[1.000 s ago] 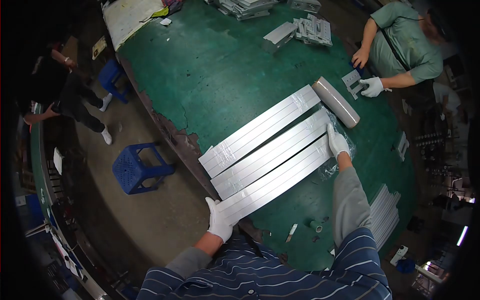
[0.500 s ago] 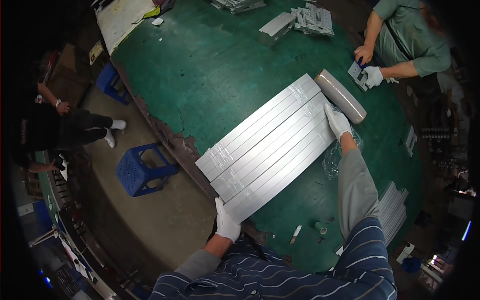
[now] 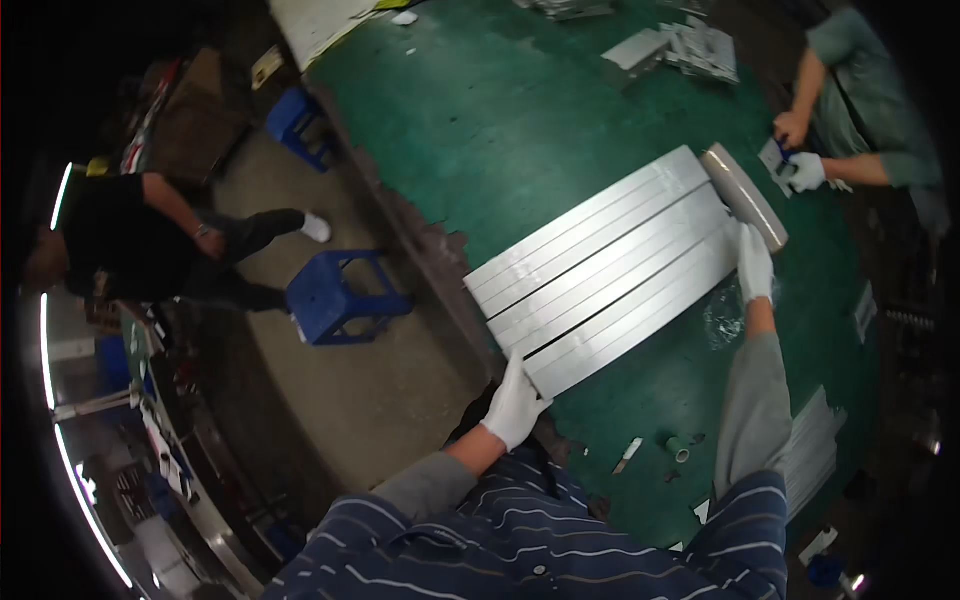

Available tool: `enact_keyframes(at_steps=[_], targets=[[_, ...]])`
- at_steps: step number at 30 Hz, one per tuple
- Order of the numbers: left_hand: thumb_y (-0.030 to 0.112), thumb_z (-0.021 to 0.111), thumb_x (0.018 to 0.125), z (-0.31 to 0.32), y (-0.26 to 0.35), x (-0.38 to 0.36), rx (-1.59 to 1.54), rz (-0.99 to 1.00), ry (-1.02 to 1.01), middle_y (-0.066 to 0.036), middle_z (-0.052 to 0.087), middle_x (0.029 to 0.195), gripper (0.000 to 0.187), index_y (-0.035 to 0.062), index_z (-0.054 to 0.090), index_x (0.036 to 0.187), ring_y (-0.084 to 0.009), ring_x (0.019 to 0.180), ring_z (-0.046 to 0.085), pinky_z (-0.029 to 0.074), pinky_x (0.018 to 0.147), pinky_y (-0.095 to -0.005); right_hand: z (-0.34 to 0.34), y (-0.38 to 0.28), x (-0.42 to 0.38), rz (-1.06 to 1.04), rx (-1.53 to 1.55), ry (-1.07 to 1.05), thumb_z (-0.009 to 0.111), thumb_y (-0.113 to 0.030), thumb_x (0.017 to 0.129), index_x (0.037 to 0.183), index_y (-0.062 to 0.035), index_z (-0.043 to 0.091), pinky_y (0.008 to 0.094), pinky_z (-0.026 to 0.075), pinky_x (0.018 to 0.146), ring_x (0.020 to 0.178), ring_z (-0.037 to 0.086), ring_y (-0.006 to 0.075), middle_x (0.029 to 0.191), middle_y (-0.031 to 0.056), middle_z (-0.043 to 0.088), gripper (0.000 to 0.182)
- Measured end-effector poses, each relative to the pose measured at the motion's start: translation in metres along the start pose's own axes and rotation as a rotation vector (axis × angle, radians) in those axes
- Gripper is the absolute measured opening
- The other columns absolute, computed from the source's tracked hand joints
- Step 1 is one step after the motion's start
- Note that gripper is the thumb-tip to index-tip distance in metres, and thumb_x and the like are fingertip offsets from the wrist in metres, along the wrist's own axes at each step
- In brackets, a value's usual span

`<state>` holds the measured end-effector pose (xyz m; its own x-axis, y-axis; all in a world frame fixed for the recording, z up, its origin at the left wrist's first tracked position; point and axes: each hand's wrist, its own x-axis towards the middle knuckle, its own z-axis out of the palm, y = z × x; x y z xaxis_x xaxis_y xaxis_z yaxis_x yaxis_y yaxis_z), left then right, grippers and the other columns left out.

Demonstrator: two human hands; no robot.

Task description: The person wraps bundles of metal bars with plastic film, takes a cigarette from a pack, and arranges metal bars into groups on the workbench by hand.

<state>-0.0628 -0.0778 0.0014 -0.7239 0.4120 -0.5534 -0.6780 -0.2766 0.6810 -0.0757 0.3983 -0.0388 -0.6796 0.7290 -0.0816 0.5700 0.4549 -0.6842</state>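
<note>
Flat silver metal bars (image 3: 610,265) lie side by side at a slant on the green table, with dark gaps between some of them. Clear film shows faintly across their ends. My left hand (image 3: 515,405), in a white glove, grips the near left end, thumb on top and the other fingers partly hidden. At the opposite end my right hand (image 3: 755,265), also gloved, holds the bars' edge; its fingertips are partly hidden. Just beyond that hand lies a roll of clear wrap (image 3: 745,195). Crumpled film (image 3: 725,320) sits below the right hand.
On the green table (image 3: 480,130) are stacked metal parts (image 3: 700,50), a knife-like tool (image 3: 628,455), a small green tube (image 3: 680,450) and more bars (image 3: 812,445). A co-worker (image 3: 865,95) handles a plate at right. Blue stools (image 3: 335,300) and another person (image 3: 130,235) are left.
The view has swung, shifting the table rightward in it. A second gap between the bars now shows clearly. My right hand sits more along their end. The person at left has stepped nearer the stool.
</note>
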Motion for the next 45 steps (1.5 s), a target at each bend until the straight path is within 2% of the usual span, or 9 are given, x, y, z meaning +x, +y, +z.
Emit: enact_keyframes(at_steps=[3, 10, 13, 17, 19, 25, 29, 35, 45], targets=[[0.023, 0.053, 0.103, -0.033, 0.016, -0.009, -0.469, -0.32, 0.06, -0.02, 0.06, 0.127, 0.039, 0.0034, 0.049, 0.136, -0.0254, 0.104, 0.064, 0.052, 0.08, -0.0296, 0.002, -0.01, -0.081, -0.084, 0.06, 0.181, 0.051, -0.023, 0.104, 0.132, 0.0085, 0.057, 0.0311, 0.045, 0.105, 0.121, 0.06, 0.0269, 0.132, 0.0179, 0.063, 0.042], [0.037, 0.056, 0.097, -0.163, 0.007, 0.006, 0.614, -0.276, 0.343, -0.007, 0.066, 0.074, 0.035, 0.0055, 0.065, 0.086, -0.0149, 0.055, 0.055, 0.043, 0.051, -0.0287, 0.074, -0.052, -0.425, 0.249, -0.037, -0.06, 0.059, -0.019, 0.097, 0.095, 0.0005, 0.069, 0.0344, 0.052, 0.076, 0.076, 0.064, 0.0249, 0.087, 0.0126, 0.071, 0.021], [0.042, 0.056, 0.093, -0.232, 0.027, 0.034, 1.381, -0.162, 0.29, -0.008, 0.067, 0.073, 0.04, 0.0056, 0.065, 0.079, -0.0218, 0.058, 0.058, 0.047, 0.061, -0.0371, 0.097, -0.033, -0.536, 0.556, -0.046, 0.037, 0.059, -0.023, 0.098, 0.088, -0.0014, 0.066, 0.0357, 0.05, 0.064, 0.065, 0.06, 0.0222, 0.076, 0.0099, 0.065, 0.025], [0.045, 0.052, 0.094, -0.265, 0.074, 0.082, 1.617, -0.144, 0.092, -0.017, 0.071, 0.084, 0.047, 0.0007, 0.066, 0.086, -0.0406, 0.078, 0.063, 0.05, 0.074, -0.0462, 0.105, -0.017, -0.676, 1.39, 0.528, 0.179, 0.058, -0.026, 0.098, 0.09, -0.0037, 0.065, 0.0331, 0.047, 0.054, 0.057, 0.056, 0.0182, 0.073, 0.0073, 0.062, 0.025], [0.041, 0.055, 0.094, -0.258, 0.095, 0.099, 1.562, -0.012, 0.094, -0.014, 0.068, 0.074, 0.043, 0.0006, 0.065, 0.083, -0.0336, 0.068, 0.062, 0.05, 0.07, -0.0413, 0.125, -0.01, -0.733, 1.576, 0.688, 0.462, 0.058, -0.027, 0.098, 0.094, -0.0052, 0.064, 0.0295, 0.045, 0.05, 0.054, 0.054, 0.0152, 0.074, 0.0062, 0.062, 0.023], [0.034, 0.059, 0.095, -0.23, 0.103, 0.149, 1.41, -0.105, -0.059, -0.008, 0.064, 0.066, 0.037, 0.001, 0.065, 0.082, -0.0207, 0.056, 0.056, 0.046, 0.059, -0.0336, 0.184, -0.075, -0.747, 1.569, 0.797, 0.594, 0.059, -0.028, 0.097, 0.096, -0.0045, 0.068, 0.0336, 0.049, 0.06, 0.066, 0.063, 0.019, 0.076, 0.0082, 0.066, 0.025], [0.033, 0.06, 0.094, -0.21, 0.101, 0.159, 1.457, -0.177, -0.162, -0.007, 0.063, 0.064, 0.035, 0.0006, 0.066, 0.081, -0.0172, 0.051, 0.053, 0.043, 0.052, -0.0326, 0.273, -0.046, -0.755, 1.075, 0.403, 0.37, 0.063, -0.032, 0.093, 0.102, 0.0029, 0.073, 0.0355, 0.052, 0.072, 0.083, 0.069, 0.0307, 0.093, 0.0132, 0.075, 0.037], [0.033, 0.062, 0.093, -0.222, 0.079, 0.152, 1.519, -0.093, -0.204, -0.009, 0.064, 0.065, 0.035, 0.001, 0.066, 0.077, -0.0216, 0.056, 0.056, 0.048, 0.059, -0.0347, 0.258, -0.059, -0.731, 1.185, 0.477, 0.319, 0.064, -0.03, 0.093, 0.105, 0.0048, 0.072, 0.03, 0.049, 0.079, 0.085, 0.066, 0.024, 0.096, 0.0118, 0.075, 0.038], [0.033, 0.065, 0.091, -0.166, 0.099, 0.157, 1.453, 0.574, 0.209, -0.02, 0.065, 0.108, 0.041, 0.0031, 0.063, 0.119, -0.0368, 0.095, 0.064, 0.051, 0.085, -0.0441, 0.194, -0.032, -0.72, 1.103, 0.605, 0.398, 0.063, -0.026, 0.093, 0.099, 0.004, 0.073, 0.0304, 0.049, 0.068, 0.073, 0.064, 0.022, 0.085, 0.011, 0.072, 0.032]])
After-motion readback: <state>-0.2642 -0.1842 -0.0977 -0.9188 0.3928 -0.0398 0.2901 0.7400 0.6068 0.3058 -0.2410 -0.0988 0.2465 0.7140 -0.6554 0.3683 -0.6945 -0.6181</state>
